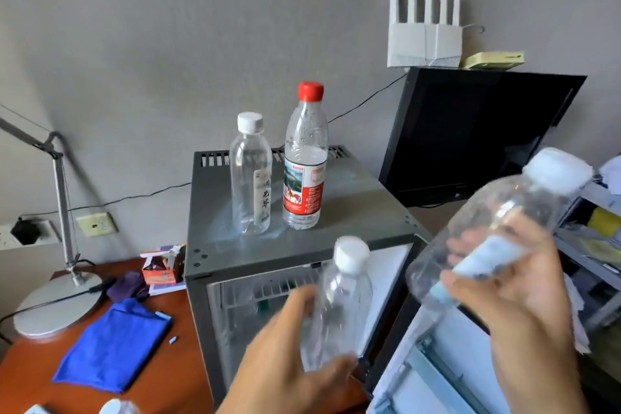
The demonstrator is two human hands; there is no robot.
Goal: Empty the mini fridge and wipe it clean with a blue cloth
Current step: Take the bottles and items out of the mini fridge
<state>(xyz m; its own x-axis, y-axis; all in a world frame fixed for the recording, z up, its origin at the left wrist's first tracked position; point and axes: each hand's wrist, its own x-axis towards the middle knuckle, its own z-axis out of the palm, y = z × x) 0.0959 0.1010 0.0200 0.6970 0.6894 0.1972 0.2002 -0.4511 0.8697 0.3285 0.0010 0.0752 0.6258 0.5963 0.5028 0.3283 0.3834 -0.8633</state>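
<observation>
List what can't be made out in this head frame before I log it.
- Fridge interior: the hands and motion blur hide most of it; leftover contents unclear.
- Bottle in the right hand: label blurred, unreadable.
- Bottle in the left hand: blurred; fill level unclear.
- Object at the bottom edge: cut off by the frame.
- Blue cloth: its far side is unseen.

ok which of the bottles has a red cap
The taller bottle standing on top of the fridge, right of the pair; the others have white caps.
</observation>
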